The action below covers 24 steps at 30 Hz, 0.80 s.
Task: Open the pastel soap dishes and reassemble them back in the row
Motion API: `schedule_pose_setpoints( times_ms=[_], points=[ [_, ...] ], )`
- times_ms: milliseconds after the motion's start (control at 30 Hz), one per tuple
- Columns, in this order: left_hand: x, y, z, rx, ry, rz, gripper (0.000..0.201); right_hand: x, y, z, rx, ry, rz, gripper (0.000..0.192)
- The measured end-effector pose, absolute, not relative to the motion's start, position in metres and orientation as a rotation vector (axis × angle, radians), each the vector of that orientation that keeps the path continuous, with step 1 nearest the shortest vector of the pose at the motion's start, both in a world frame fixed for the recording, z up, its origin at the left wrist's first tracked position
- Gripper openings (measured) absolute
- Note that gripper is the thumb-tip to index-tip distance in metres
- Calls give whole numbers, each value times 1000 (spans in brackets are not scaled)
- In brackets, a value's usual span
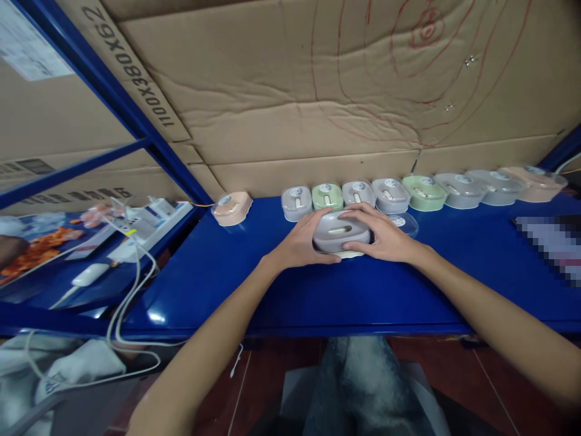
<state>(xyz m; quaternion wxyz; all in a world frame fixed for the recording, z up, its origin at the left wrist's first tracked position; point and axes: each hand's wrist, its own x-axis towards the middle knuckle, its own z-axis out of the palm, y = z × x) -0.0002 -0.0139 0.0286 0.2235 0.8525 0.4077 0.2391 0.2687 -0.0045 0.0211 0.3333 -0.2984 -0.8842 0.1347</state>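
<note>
Between my two hands is a rounded grey plastic box (pixel 342 233) with a narrow slot in its top, just above the blue shelf. My left hand (pixel 304 242) wraps its left side, thumb along the near edge. From the right, my right hand (pixel 381 233) curls round the other side, with fingers over the far top edge. A pale thin edge shows under the box. Just behind my right hand lies a clear lid (pixel 406 224) with a round sticker, partly covered by the hand. Close behind stand a green box (pixel 327 197) and a grey box (pixel 296 203), both with clear lids.
More lidded boxes in grey, green and peach (pixel 535 183) line the back of the blue shelf (pixel 218 284). A peach box (pixel 231 208) stands apart at left. Cardboard (pixel 254 79) walls the back. At left are a power strip (pixel 154 230) and loose white cables (pixel 131 297). A pixelated patch covers the right.
</note>
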Motion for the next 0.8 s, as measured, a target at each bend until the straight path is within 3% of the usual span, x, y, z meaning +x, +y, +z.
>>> schedule_pose_setpoints(
  times_ms=[200,567,800],
  points=[
    [-1,-18,38,2412,1131,798,96,265,-9,23,-768,-2273,357,64],
    [-26,-10,64,2449,1225,944,84,268,-6,26,-815,-2231,299,83],
    [-65,-5,81,2460,1484,731,87,268,-4,19,-831,-2276,315,83]
  ],
)
